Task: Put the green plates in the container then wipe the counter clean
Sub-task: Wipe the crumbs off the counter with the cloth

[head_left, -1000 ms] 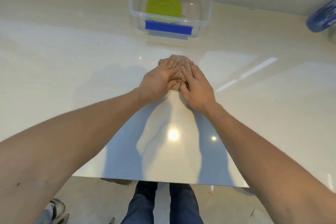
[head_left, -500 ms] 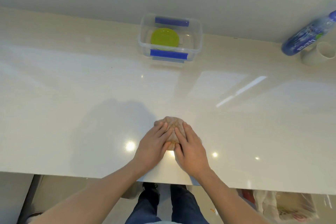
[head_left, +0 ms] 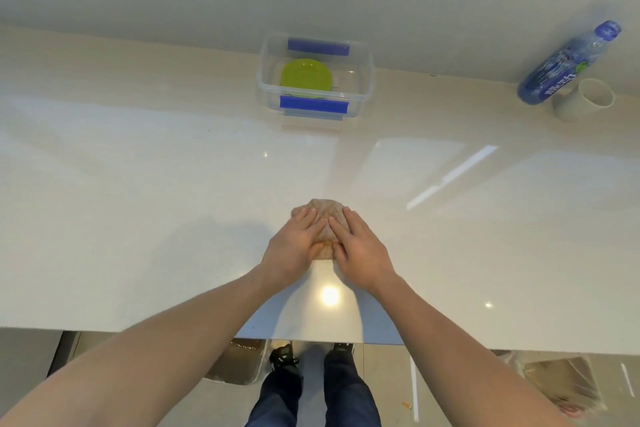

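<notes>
The pale, glossy counter [head_left: 121, 201] runs across the whole view, with ceiling lights mirrored in its surface. Near the front edge, at the middle, the left hand [head_left: 294, 246] lies flat with fingers spread, pressing down on the left side of a bunched brown cloth [head_left: 323, 215]. Its thumb touches the thumb of the right hand [head_left: 360, 250], which lies equally flat and spread on the cloth's right side. Neither hand curls around the cloth; both press it onto the counter from above, and only its far rounded edge and a strip between the hands show.

Well beyond the hands, against the back wall, stands a clear container [head_left: 367, 80] with blue clips on its near and far sides and no lid on. The green plates [head_left: 306, 76] lie inside it, toward its left half; how many are stacked cannot be told.

At far right, a blue bottle [head_left: 568, 62] stands by the wall. Its label carries white lettering, too blurred to read. Just in front of it stands a white cup [head_left: 585, 100].
</notes>
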